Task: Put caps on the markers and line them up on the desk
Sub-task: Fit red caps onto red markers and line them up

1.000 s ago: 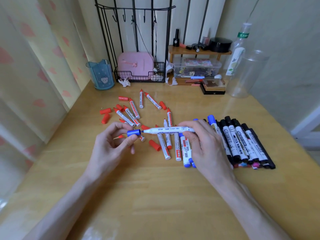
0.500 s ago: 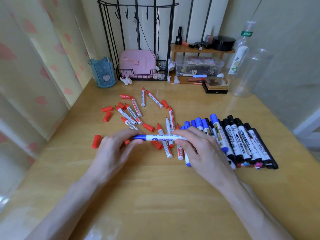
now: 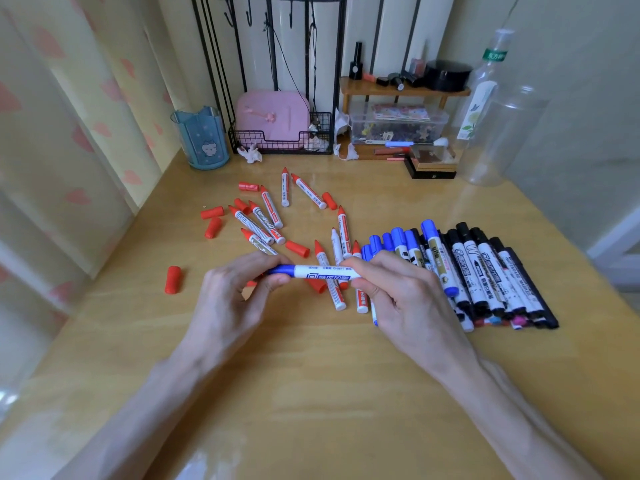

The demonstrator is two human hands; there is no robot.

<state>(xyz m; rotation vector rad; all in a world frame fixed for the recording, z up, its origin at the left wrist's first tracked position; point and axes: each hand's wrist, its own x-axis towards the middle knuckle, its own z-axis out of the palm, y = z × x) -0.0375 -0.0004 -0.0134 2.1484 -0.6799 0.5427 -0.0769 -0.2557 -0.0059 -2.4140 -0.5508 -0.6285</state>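
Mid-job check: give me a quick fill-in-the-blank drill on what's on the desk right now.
The left hand and right hand together hold a marker whose cap is ____.
The loose caps lying on the desk are all ____.
The lined-up row holds blue-capped and ____-capped markers.
Missing words: blue; red; black.

Soft daylight glows through the curtain (image 3: 62,140) on my left, so everything is bright and even. Shadows are pale. The desk (image 3: 311,393) shines white near the bottom edge. Things at the corners look bent, stretched and a bit fuzzy.
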